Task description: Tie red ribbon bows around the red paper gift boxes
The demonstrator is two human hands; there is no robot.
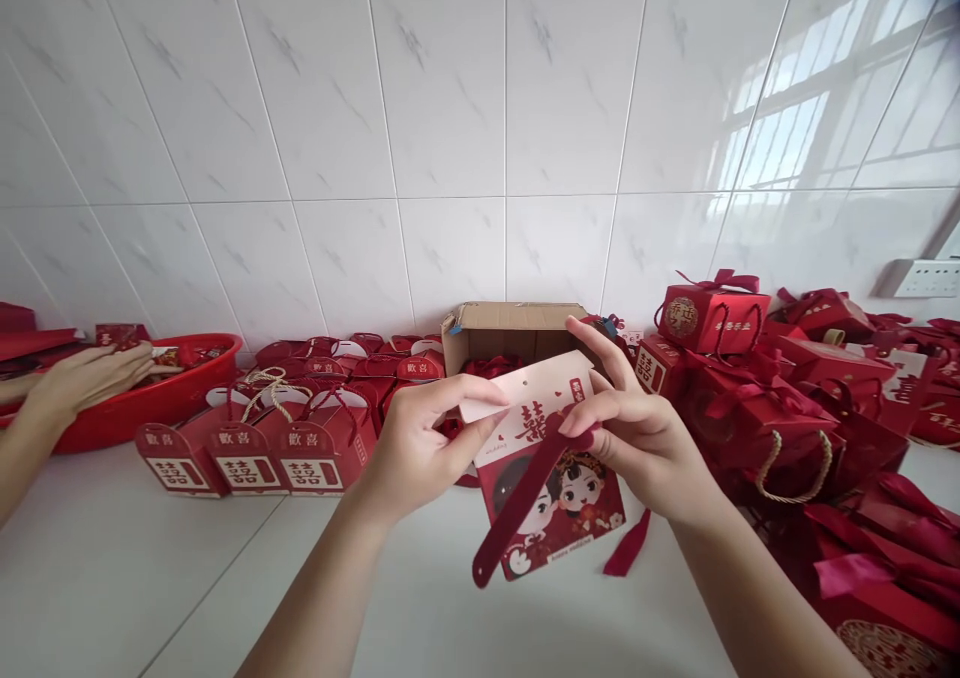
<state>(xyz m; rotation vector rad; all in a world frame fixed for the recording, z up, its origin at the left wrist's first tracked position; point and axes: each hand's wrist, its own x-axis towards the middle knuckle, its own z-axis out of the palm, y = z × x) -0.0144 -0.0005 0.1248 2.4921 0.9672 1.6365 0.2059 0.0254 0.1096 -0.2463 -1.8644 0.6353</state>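
Note:
A red and white paper gift box (592, 518) with a printed cartoon couple and a double-happiness sign is held up, tilted, above the table. My left hand (427, 448) pinches its upper left edge between thumb and fingers. Between the thumb and fingers of my right hand (630, 433) is a dark red ribbon (517, 513), lying across the box front. One ribbon end hangs at the lower left, and another tail shows behind the box at right. My right hand's raised index finger is near the box's top edge.
An open cardboard carton (517, 314) stands behind my hands. Several red gift boxes (315, 458) line the left, and ribboned boxes (787, 408) crowd the right. At far left another person's hand (97, 378) reaches over a red basin (150, 408). A tiled wall (450, 108) rises behind.

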